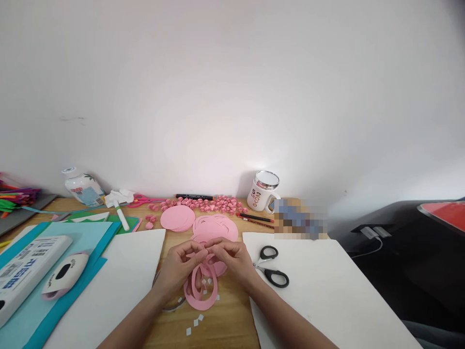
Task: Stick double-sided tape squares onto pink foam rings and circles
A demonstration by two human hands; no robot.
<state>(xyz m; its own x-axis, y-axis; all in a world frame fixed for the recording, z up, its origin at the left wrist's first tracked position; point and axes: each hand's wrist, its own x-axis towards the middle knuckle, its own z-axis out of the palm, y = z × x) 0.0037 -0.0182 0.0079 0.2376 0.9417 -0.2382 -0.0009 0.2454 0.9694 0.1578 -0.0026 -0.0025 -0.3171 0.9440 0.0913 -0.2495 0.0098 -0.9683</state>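
A curling pink paper strip (pixel 202 305) hangs in loops below my fingers, over the wooden table. My left hand (pixel 180 265) is closed, with thumb and forefinger pinching the strip's upper end. Fingertip to fingertip with it, my right hand (pixel 232 258) pinches the same strip; the exact spot between the fingers is hidden. Just beyond my hands lies a pile of cut pink paper circles (pixel 217 228), partly covered by my fingers. A neat stack of pink circles (pixel 178 217) sits to its left. Small white paper squares (pixel 196 322) are scattered beneath the strip.
Several rolled pink paper flowers (pixel 207 204) line the back by the wall. Black-handled scissors (pixel 275 271) lie on white board (pixel 312 300) at right. Behind stands a white mug (pixel 262 191). Teal sheets (pixel 94 237) at left carry a white box (pixel 32 271) and a correction-tape-like dispenser (pixel 67 276).
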